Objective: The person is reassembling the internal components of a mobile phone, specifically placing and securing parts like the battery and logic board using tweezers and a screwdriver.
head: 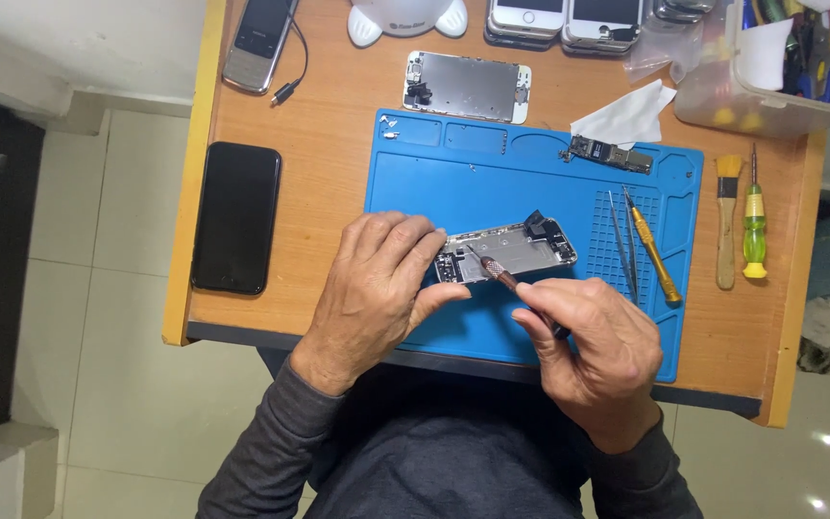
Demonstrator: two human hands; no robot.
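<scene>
An opened phone housing (516, 252) lies on a blue repair mat (492, 183). My left hand (377, 284) grips the housing's left end and steadies it. In my right hand (593, 346) is a small dark-handled screwdriver (501, 273), whose tip rests inside the housing near its left part. A black component (537, 221) sticks up at the housing's top right corner.
On the mat lie tweezers (619, 240), a yellow screwdriver (653, 255) and a small circuit board (612, 154). Around it lie a black phone (236, 217), a detached screen panel (467, 86), a brush (727, 221), a green screwdriver (753, 226), a white cloth (626, 115), a clear tool box (780, 67) and stacked phones (569, 21).
</scene>
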